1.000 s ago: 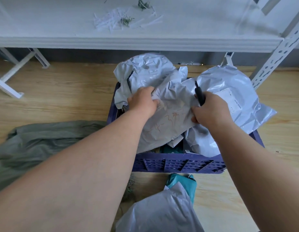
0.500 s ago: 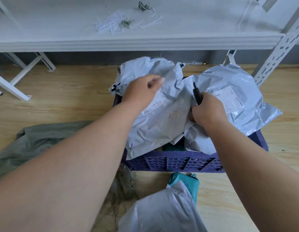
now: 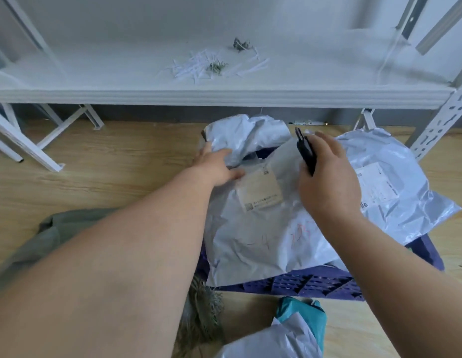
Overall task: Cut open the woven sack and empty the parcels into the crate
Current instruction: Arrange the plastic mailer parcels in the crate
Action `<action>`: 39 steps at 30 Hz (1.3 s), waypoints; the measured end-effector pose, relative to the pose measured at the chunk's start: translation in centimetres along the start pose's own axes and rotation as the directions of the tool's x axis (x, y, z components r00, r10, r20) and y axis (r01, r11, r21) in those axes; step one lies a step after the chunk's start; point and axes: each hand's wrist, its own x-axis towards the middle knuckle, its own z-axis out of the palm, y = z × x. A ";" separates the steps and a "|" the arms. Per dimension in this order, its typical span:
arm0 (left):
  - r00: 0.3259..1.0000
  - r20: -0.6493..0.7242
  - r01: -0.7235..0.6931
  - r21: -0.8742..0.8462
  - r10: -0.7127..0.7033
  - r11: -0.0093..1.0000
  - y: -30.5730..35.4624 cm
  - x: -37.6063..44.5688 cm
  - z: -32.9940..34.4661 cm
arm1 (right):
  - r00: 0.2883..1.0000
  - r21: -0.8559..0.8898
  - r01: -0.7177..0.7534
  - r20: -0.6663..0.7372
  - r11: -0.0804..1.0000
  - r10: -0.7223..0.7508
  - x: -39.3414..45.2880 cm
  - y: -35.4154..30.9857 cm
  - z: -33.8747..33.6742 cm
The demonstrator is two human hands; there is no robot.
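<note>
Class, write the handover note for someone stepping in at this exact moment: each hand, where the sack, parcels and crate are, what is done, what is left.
Left hand: fingers on a crumpled grey parcel at the crate's far side.
Right hand: holds the black cutter over the labelled parcel.
Crate: heaped with parcels.
Sack: lies flat on the floor, left.
Left: grey parcel and teal parcel on the floor before the crate.

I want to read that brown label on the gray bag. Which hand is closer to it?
The left hand: its thumb lies at the brown label's left edge. The right hand, holding a black tool, is off to the label's right, over the gray bag.
</note>
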 end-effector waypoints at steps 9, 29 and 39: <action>0.981 -0.194 -0.007 -0.115 -0.015 0.993 -1.0 1.5 1.0 | 0.983 -0.142 0.055 0.184 0.988 -0.028 0.9 -1.6 2.9; 0.741 -0.607 -0.090 -0.515 -0.288 0.853 -6.3 -0.9 0.1 | 0.834 -0.491 0.129 0.523 0.861 0.173 1.0 0.4 6.6; 0.493 -0.671 -0.216 -0.711 -0.554 0.669 -7.6 -2.3 -3.0 | 0.984 -0.260 0.120 0.161 0.958 -0.080 1.9 -3.6 6.3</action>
